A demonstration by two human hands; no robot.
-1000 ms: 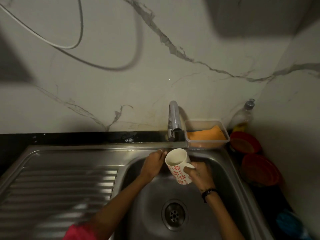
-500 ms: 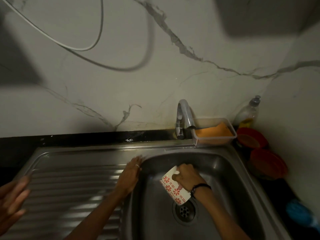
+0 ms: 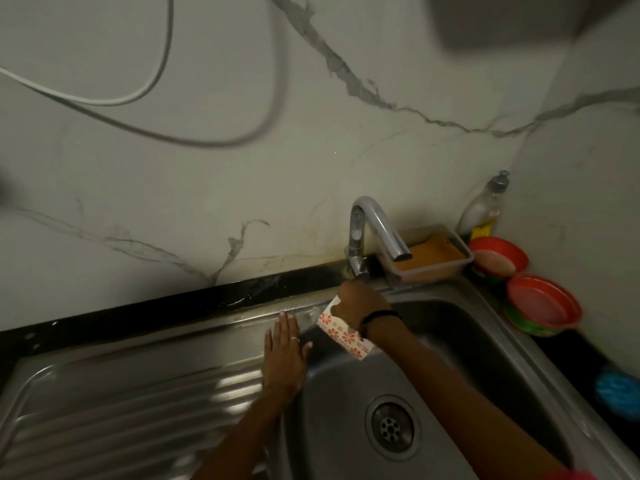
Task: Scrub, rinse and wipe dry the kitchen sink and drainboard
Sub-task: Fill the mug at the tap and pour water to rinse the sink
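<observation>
— What colours mark the white ceramic mug?

— Red flower prints over white, with a red band near its base.

— And the steel sink?

— Dull silver-grey, like the ribbed steel drainboard and the chrome tap.

— Behind them?

— A white marble-look wall veined in grey, above a black ledge.

— To the side?

— An orange sponge in a clear plastic tub; two red plastic bowls with green undersides.

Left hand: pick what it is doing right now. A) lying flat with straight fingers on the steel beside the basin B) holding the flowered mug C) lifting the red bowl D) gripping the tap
A: the left hand lies flat, fingers straight, on the drainboard at the basin's edge, while the right hand holds the mug.
</observation>
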